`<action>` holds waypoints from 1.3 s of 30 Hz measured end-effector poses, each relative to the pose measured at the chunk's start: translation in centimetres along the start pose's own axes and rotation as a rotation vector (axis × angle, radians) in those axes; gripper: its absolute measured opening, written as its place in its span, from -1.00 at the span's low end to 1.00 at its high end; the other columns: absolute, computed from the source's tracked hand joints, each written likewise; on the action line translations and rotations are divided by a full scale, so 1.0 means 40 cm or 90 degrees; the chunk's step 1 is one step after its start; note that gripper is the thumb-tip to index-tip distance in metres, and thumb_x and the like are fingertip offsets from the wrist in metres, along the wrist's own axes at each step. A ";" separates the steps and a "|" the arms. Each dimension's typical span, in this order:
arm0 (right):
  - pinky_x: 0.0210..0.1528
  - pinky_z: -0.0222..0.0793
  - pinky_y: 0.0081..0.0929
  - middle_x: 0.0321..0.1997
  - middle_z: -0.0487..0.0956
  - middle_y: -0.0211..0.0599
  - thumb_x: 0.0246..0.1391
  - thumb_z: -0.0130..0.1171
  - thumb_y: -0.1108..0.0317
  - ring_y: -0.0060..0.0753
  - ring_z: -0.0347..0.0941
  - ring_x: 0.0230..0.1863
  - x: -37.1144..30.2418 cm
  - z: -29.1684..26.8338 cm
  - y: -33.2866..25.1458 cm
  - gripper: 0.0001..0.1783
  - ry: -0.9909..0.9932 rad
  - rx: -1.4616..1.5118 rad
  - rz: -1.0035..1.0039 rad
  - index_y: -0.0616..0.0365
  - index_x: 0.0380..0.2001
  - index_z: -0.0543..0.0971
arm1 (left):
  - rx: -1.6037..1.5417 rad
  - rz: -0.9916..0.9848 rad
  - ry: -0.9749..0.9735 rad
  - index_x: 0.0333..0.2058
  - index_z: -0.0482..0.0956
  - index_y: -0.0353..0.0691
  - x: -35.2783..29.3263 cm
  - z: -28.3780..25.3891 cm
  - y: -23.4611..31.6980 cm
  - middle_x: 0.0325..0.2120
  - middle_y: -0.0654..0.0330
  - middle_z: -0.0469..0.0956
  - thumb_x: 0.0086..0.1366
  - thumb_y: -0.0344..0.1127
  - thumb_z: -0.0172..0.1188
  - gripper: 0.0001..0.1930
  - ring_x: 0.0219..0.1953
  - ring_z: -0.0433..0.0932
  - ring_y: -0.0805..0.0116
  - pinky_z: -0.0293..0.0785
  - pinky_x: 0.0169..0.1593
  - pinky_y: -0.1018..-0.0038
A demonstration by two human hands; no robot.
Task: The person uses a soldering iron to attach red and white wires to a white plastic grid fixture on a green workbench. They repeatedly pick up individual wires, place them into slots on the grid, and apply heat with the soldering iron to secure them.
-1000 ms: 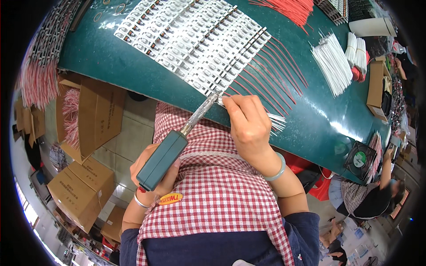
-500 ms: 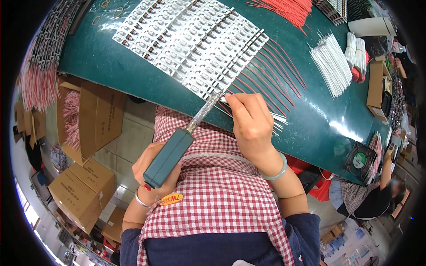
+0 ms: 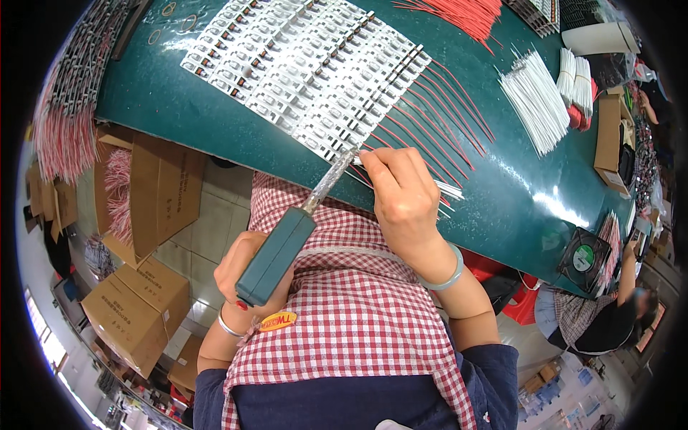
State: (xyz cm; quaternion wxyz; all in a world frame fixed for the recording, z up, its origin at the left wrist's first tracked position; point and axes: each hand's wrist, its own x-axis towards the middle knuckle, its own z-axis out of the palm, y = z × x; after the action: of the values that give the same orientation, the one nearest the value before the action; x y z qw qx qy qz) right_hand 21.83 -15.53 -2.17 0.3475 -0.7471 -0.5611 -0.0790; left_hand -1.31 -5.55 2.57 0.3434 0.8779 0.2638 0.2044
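Observation:
My left hand point(image 3: 244, 276) grips the teal handle of a soldering iron point(image 3: 279, 251); its metal shaft points up to the near edge of the green table point(image 3: 215, 122). The tip meets the nearest end of a row of white strip modules point(image 3: 308, 79) laid side by side. My right hand point(image 3: 401, 197) rests on the table edge beside the tip, fingers pinched on thin white wires point(image 3: 448, 190) next to the red wires point(image 3: 437, 115) that trail from the strips.
A bundle of white wires point(image 3: 534, 100) and loose red wires point(image 3: 459, 14) lie farther back. A small black fan point(image 3: 584, 258) sits at the table's right end, where another person point(image 3: 609, 315) works. Cardboard boxes point(image 3: 136, 308) stand on the floor at left.
The iron's handle has tilted slightly and my left hand has dropped a little lower. My right hand has shifted slightly along the table edge, still pinching the wires.

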 end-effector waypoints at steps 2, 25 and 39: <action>-0.37 0.45 -0.38 -0.28 0.57 -0.21 -0.23 0.24 0.59 -0.24 0.46 -0.30 0.001 -0.002 -0.001 -0.64 -0.001 -0.003 -0.001 0.37 -0.23 0.63 | 0.006 0.004 0.027 -0.30 0.67 -0.39 0.003 0.005 0.004 -0.38 0.06 0.63 0.04 -0.46 0.43 -0.77 -0.40 0.66 0.24 0.57 -0.34 0.44; -0.33 0.48 -0.35 -0.30 0.59 -0.21 -0.16 0.31 0.69 -0.22 0.52 -0.31 0.018 -0.006 0.007 -0.68 0.024 0.010 0.065 0.34 -0.23 0.65 | -0.023 0.009 0.007 -0.17 0.69 -0.41 0.030 0.017 -0.002 -0.26 0.02 0.68 0.09 -0.42 0.45 -0.68 -0.31 0.69 0.30 0.60 -0.23 0.45; -0.35 0.46 -0.39 -0.29 0.56 -0.23 -0.17 0.27 0.59 -0.25 0.49 -0.28 0.017 -0.005 0.009 -0.67 0.007 -0.031 0.052 0.36 -0.22 0.64 | -0.045 -0.015 0.000 -0.32 0.65 -0.40 0.041 0.022 0.009 -0.38 0.03 0.63 0.01 -0.52 0.40 -0.79 -0.41 0.67 0.20 0.58 -0.35 0.43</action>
State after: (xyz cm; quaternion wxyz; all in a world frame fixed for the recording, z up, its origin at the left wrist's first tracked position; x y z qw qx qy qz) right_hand 22.45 -15.15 -1.84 0.3356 -0.7771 -0.5260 -0.0824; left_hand 0.56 -5.20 2.52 0.3763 0.8622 0.2666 0.2096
